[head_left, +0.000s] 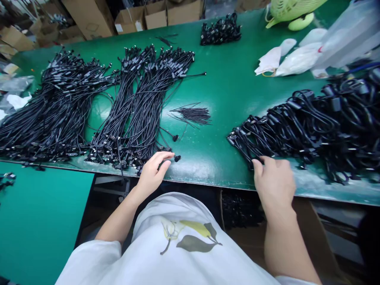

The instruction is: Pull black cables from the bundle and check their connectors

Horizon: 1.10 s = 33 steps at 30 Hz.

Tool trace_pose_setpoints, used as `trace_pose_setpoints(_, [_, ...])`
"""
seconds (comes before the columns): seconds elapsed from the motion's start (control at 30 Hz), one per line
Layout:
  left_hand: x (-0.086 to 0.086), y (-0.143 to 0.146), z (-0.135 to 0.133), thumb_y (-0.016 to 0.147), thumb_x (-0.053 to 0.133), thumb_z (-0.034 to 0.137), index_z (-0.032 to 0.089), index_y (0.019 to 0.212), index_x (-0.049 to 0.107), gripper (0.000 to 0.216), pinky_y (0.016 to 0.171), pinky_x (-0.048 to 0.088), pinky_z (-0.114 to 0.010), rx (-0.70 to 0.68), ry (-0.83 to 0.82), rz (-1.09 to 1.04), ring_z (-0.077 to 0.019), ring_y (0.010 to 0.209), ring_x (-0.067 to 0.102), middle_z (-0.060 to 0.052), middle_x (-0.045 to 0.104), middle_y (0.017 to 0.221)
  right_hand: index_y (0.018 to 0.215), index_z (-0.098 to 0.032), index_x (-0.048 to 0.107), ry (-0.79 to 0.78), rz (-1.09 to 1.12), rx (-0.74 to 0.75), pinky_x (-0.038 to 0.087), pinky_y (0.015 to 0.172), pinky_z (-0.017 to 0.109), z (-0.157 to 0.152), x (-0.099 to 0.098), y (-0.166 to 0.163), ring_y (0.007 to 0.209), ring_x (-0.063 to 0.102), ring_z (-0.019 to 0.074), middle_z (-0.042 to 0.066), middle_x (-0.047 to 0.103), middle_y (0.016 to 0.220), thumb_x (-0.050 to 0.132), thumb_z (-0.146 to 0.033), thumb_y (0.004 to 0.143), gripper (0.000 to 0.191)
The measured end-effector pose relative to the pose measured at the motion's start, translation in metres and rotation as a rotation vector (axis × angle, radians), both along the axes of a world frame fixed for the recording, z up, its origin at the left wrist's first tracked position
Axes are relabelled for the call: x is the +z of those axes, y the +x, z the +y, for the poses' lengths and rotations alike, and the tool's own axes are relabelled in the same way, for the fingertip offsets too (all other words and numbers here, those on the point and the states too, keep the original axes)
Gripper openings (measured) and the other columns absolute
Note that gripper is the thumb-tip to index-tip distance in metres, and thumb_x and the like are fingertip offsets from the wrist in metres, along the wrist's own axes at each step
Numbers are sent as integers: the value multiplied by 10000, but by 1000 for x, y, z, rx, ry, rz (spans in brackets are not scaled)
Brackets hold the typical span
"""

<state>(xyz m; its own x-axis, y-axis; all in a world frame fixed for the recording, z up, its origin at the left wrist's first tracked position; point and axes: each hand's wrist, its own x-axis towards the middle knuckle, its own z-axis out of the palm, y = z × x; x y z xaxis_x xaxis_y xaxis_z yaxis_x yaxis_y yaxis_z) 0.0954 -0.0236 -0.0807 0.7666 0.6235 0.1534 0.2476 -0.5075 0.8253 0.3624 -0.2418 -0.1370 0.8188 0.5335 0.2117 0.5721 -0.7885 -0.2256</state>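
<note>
On the green table (231, 87) lie big heaps of black cables. My left hand (154, 172) rests at the table's front edge, fingers loosely curled and apart, its fingertips by the near end of the middle cable bundle (142, 103) and close to a small black plug (177, 158). My right hand (274, 180) reaches into the near end of the right-hand cable pile (311, 122), its fingers curled on the cables there; whether they grip one is hidden. A small bunch of thin black ties (194, 114) lies between the piles.
Another cable heap (50, 111) fills the left. A small bundle (220, 31) sits at the back, with cardboard boxes (157, 16) behind. White plastic bags (293, 59) and a light green fan (292, 12) lie at the back right. A carton holding cables (240, 209) stands under the table.
</note>
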Motion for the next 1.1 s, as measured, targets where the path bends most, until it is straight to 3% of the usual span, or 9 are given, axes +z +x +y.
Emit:
trace_pose_setpoints(0.2, [-8,-20,12,976,472,293,192,1235,589,302,1073,442,-423,48,317,103,-221,1219,559,-106,644,1241,1475,-193,388,21,-183,330,380,1055,589,41,-5,5,1295,469,370,171,424,1476,324,-350,974,529])
trace_pose_setpoints(0.3, [-20,-35,14,946,535,332,182,1261,576,351,1136,368,-510,28,469,213,-266,1270,530,-123,631,1273,1545,-264,233,29,-133,406,344,1062,627,56,-10,12,1324,440,403,158,401,1499,266,-343,989,562])
trace_pose_setpoints(0.4, [-24,-49,18,971,485,291,191,1242,579,304,1085,445,-432,87,470,130,-218,1208,582,-102,663,1214,1560,-323,144,54,-133,425,301,1056,691,67,-2,6,1342,394,465,150,292,1561,317,-387,982,606])
trace_pose_setpoints(0.47, [-18,-55,28,985,442,250,188,1280,554,322,1061,460,-383,218,479,84,-195,1221,566,-108,638,1258,1529,-292,265,86,-138,463,340,1037,689,78,5,-3,1311,429,473,160,323,1542,374,-396,970,579])
trace_pose_setpoints(0.53, [-10,-57,47,978,454,252,170,1288,559,338,1077,429,-406,325,515,177,-222,1243,537,-125,605,1304,1400,-218,478,111,-97,573,446,989,608,94,10,-12,1223,532,423,178,483,1421,400,-396,965,477])
trace_pose_setpoints(0.63, [1,-53,79,957,498,286,172,1095,665,245,1020,447,-421,232,436,443,-249,1133,570,-98,663,1159,1145,-185,639,129,16,775,544,866,457,127,18,-30,1039,643,303,128,655,1173,375,-407,980,382])
trace_pose_setpoints(0.8, [22,-34,89,923,547,270,191,951,652,135,900,480,-367,-40,343,410,-214,966,579,-51,661,1003,1260,-223,586,98,104,1105,520,877,366,202,41,-83,1101,594,239,95,607,1233,419,-356,975,356])
trace_pose_setpoints(0.93, [45,-29,72,942,500,252,204,902,639,153,891,468,-347,-10,328,266,-205,942,597,-49,660,979,1120,-195,656,-88,60,1194,492,781,347,270,47,-100,932,602,235,125,626,1081,398,-288,970,313])
trace_pose_setpoints(1.1, [51,-53,69,967,442,317,209,893,666,259,845,487,-308,127,74,159,-181,913,641,-38,681,973,1133,-121,651,-94,39,1175,471,855,319,318,36,-65,971,600,223,140,633,1071,374,-239,979,338])
